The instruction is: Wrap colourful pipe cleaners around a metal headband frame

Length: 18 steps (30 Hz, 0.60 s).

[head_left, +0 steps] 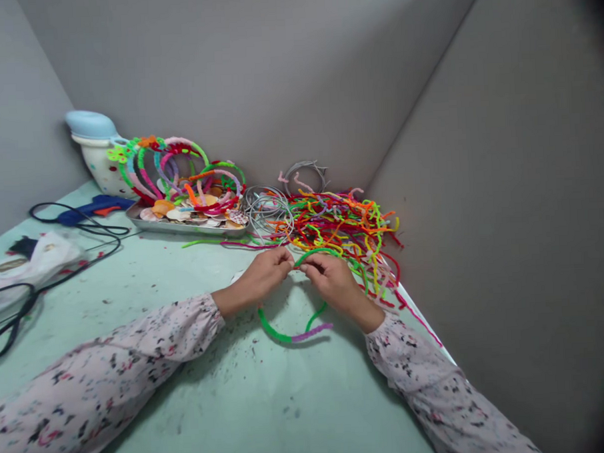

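My left hand [264, 273] and my right hand [333, 282] meet above the pale green table [189, 392], both pinching a headband wrapped in green pipe cleaner [276, 330]. The band's arc hangs below my hands, and a purple pipe cleaner end [311, 332] sticks out at its lower right. Just behind my hands lies a tangled pile of coloured pipe cleaners [342, 228]. Floral sleeves cover both forearms.
A metal tray [182, 226] holds finished wrapped headbands [174, 168] and small shells. Bare wire headbands [268, 208] lie beside it. A blue glue gun [94, 209], black cords [44, 288], a plastic bag [28, 262] and a white-and-blue container [96, 152] sit at left. Grey walls enclose the corner.
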Motion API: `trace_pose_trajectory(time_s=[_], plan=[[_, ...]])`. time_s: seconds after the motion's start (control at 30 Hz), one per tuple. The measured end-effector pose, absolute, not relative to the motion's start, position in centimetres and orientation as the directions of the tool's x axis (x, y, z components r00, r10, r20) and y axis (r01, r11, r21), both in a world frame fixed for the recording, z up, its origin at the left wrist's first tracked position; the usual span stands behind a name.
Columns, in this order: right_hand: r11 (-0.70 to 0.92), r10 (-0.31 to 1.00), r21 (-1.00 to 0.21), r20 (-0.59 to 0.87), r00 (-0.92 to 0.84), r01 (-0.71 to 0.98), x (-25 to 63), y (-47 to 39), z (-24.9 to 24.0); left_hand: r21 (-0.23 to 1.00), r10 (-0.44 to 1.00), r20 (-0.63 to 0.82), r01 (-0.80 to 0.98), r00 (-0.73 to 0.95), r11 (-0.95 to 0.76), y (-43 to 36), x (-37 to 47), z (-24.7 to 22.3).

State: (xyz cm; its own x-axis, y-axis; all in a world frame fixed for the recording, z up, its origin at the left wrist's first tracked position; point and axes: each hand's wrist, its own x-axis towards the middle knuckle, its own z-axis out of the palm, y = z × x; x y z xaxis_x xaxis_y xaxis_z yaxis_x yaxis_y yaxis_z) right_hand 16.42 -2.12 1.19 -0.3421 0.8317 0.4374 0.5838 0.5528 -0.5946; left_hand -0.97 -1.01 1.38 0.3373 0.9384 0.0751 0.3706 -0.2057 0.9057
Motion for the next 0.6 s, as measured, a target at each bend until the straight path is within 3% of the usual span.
trace_pose_trajectory(time_s=[0.6], plan=[[0.605, 0.790, -0.519, 0.484, -0.375, 0.604, 16.45, -2.02, 0.58, 0.880, 0.928, 0.037, 0.427, 0.371, -0.206, -0.78, -1.15, 1.52]])
